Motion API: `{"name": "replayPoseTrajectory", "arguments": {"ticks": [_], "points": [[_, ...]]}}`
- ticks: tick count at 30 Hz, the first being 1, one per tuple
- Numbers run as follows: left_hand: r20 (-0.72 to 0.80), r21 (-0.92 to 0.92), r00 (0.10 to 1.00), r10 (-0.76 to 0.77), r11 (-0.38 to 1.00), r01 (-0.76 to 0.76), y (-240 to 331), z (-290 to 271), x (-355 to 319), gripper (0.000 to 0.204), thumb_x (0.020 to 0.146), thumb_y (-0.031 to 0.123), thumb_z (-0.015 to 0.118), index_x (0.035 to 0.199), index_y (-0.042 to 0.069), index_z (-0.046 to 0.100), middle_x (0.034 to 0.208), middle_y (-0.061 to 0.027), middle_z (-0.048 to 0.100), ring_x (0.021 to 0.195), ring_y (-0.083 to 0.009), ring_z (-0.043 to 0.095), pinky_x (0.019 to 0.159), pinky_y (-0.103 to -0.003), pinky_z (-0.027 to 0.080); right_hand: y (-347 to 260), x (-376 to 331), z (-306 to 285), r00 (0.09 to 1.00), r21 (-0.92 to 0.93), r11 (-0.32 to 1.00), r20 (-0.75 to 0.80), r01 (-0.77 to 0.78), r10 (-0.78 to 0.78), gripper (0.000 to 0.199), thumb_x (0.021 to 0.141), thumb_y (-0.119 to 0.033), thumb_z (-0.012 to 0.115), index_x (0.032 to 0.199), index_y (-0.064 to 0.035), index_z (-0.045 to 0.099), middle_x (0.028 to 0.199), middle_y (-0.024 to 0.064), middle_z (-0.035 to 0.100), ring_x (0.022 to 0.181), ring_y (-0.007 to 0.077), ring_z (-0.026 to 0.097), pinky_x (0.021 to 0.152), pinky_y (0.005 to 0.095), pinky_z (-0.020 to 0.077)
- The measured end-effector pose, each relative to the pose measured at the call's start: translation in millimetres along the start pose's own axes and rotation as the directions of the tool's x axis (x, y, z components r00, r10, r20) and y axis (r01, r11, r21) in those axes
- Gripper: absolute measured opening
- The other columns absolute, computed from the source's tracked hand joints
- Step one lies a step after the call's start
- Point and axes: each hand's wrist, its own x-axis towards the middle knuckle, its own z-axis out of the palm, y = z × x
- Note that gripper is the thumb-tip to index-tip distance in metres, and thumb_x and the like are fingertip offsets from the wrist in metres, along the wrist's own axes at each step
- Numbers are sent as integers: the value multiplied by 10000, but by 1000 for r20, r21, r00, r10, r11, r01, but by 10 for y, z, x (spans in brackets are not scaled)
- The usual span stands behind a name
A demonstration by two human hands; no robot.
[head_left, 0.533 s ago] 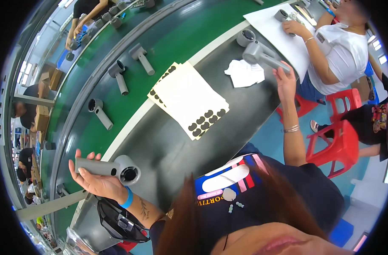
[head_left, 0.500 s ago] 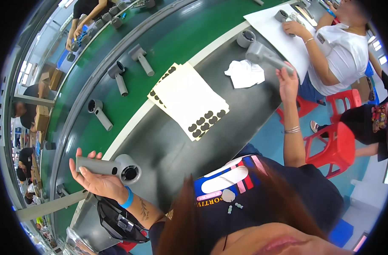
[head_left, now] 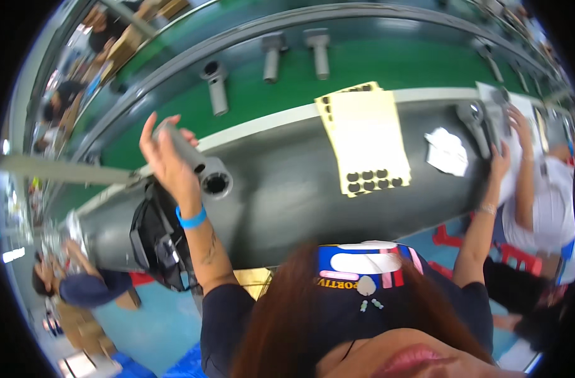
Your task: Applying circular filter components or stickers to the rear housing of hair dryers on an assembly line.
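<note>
Mid-job: grey dryer [head_left: 190, 155] in L hand [head_left: 167, 154], 2nd dryer [head_left: 477, 129] at R hand [head_left: 500, 160].
L hand's loosely round handle; R grip blurry, can't tell. Sheets [head_left: 366, 138] btwn hands prob. part-used, some black stickers [head_left: 368, 175] left.

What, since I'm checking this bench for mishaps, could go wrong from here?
The left hand holds a grey part in what looks like a loose grip, so it might slip onto the bench. The right hand is close to a co-worker's hand, so the two could bump. The sheets are stacked unevenly, with no clip in view, and might slide if brushed.
</note>
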Motion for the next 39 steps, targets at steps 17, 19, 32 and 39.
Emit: {"name": "replayPoseTrajectory", "arguments": {"ticks": [17, 19, 32, 39], "points": [[213, 936, 882, -421, 347, -60, -1677, -268, 1378, 619, 602, 440, 808, 866, -78, 594, 710, -185, 654, 564, -272, 655, 586, -368, 535, -4999, -1428, 2512, 522, 237, 852, 703, 468, -482, 410, 864, -306, 566, 1248, -187, 484, 1135, 276, 464, 963, 463, 547, 853, 442, 460], [202, 913, 828, -523, 406, 33, -1493, -186, 1382, 538, 606, 364, 815, 778, -103, 610, 651, -161, 647, 520, -227, 639, 537, -319, 528, -4854, -1342, 2762, 525, 236, 856, 705, 460, -477, 366, 863, -275, 557, 1213, -180, 504, 1092, 267, 472, 930, 443, 553, 855, 432, 456], [494, 488, 668, -556, 814, 316, -342, 213, 220, 587, 641, 314, 839, 984, -86, 579, 656, -83, 601, 493, -86, 533, 461, -227, 460, -3916, -1619, 742, 736, 280, 893, 506, 352, -449, 323, 836, -17, 449, 1136, -82, 551, 1087, 162, 484, 1014, 336, 502, 890, 376, 387], [703, 299, 498, -508, 846, 442, -172, 906, -408, 448, 678, 273, 822, 928, -25, 599, 646, -58, 588, 473, -78, 500, 434, -211, 396, -2804, -1468, 354, 811, -243, 824, 452, 513, -371, 332, 904, -128, 502, 1235, -100, 511, 1158, 217, 520, 1038, 372, 510, 897, 404, 413]]}}
